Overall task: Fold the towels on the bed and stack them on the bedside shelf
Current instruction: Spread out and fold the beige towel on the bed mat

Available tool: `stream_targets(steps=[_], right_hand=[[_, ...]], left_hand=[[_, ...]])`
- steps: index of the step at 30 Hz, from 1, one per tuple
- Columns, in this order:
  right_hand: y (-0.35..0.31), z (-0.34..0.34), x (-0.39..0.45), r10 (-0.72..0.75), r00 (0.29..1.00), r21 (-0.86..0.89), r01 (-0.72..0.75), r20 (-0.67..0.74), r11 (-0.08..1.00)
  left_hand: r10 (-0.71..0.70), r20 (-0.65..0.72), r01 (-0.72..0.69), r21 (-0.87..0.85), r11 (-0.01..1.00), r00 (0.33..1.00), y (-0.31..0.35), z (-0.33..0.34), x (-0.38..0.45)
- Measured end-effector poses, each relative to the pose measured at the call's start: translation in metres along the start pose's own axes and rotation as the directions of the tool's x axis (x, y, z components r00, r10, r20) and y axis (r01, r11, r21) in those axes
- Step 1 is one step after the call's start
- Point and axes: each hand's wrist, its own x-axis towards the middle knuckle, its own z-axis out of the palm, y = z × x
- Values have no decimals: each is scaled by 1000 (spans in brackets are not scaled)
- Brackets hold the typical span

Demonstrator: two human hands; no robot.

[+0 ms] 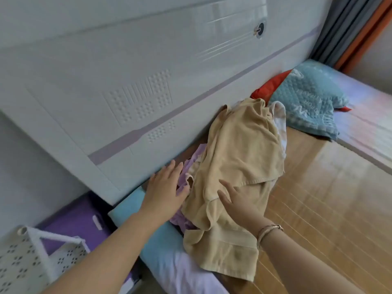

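— Where were the towels when you looked?

— I saw a crumpled tan towel (237, 170) lying on top of a heap on the bed (318, 209), close against the white headboard (118, 96). A purple towel (186, 177) showed from under its left edge, and a white towel (280, 122) peeked out at the far right side of the heap.

— And the hands?

— The left hand (165, 192) lay flat with straight fingers (169, 169), resting on the purple towel just beside the tan one. The right hand (237, 200) pressed down on the tan towel, fingers (226, 184) spread and straight, gripping nothing. A bracelet (268, 230) sat on that wrist.

— Anything else nearby?

— A blue pillow (307, 102) lay further along the bed with a red pillow (269, 85) under it. At lower left I saw a white perforated shelf (25, 257) beside the bed, next to a purple box (78, 221).
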Motion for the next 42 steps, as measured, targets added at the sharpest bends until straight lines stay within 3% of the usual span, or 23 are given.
stream_targets(steps=[2,9,14,19,23,27,32,34,36,40,42], right_hand=[[8,20,5,74,994,171,-86,75,982],[3,64,10,155,956,390,-245,248,888],[-6,59,9,284,945,597,-323,162,734],[-24,1,-16,210,974,895,-171,89,411],[-38,-68,-63,59,997,998,-49,47,32],[-36,-124,-119,-98,993,994,48,-59,-103],[-8,-181,-187,-116,973,965,173,-198,-197],[17,-193,-212,-35,973,966,221,-228,-133],[42,-192,-232,71,978,981,194,-195,10],[83,-178,-277,135,989,870,-9,-67,493],[93,-176,-293,62,997,770,-11,-36,638]], left_hand=[[12,38,-12,3,1000,999,-4,13,2],[38,167,-32,-35,999,985,-16,37,-8],[64,215,-52,-60,997,974,-16,32,-17],[97,200,-69,-143,987,975,9,16,-24],[132,104,-101,-263,960,986,54,-2,-30],[140,-42,-146,-293,945,989,112,-22,-40],[149,-121,-186,-413,892,981,177,-34,-58],[242,-119,-270,-443,855,963,224,-44,-82],[337,-88,-337,-471,815,938,270,-49,-103],[427,-67,-388,-560,732,902,343,-42,-133],[437,-34,-359,-628,690,899,374,-37,-147]])
